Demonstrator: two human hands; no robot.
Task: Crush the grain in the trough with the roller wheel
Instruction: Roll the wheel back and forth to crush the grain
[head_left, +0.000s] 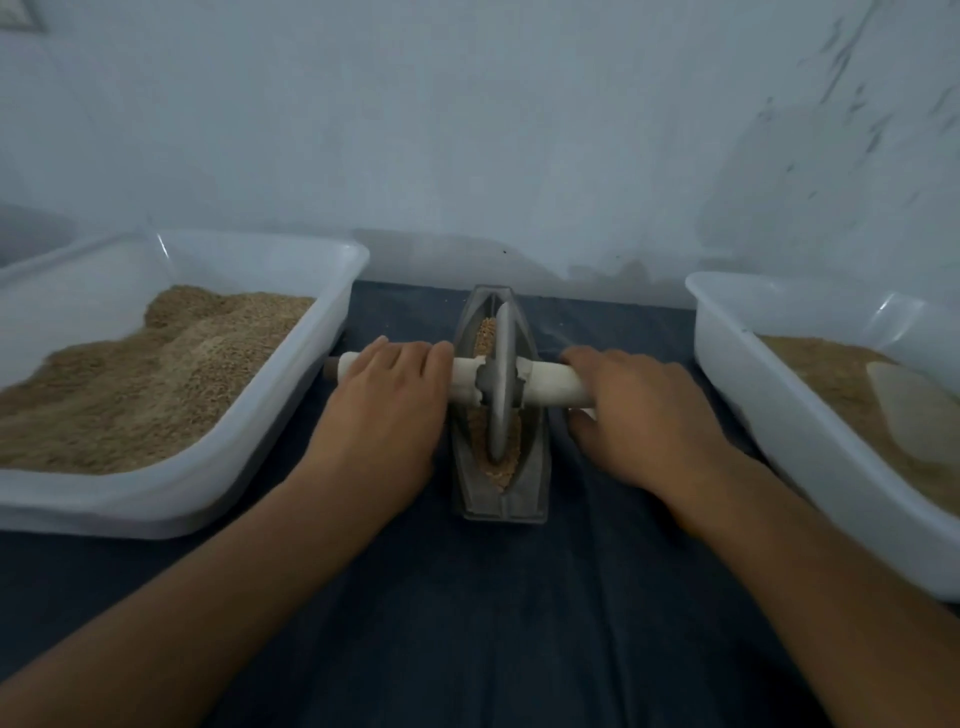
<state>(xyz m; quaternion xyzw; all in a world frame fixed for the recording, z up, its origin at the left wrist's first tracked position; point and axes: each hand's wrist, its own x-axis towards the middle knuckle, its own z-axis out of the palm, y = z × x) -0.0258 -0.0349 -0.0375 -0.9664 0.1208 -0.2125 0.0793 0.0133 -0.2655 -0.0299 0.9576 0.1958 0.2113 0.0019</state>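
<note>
Midway along the worktop's (519, 623) far edge, you are pressing the roller wheel (500, 384) into the grain (506, 462) lying in the trough (500, 499), your left hand (382, 410) and right hand (647, 415) each curling around the axle handle (550, 387), between two grain-filled tubs (311, 291).
</note>
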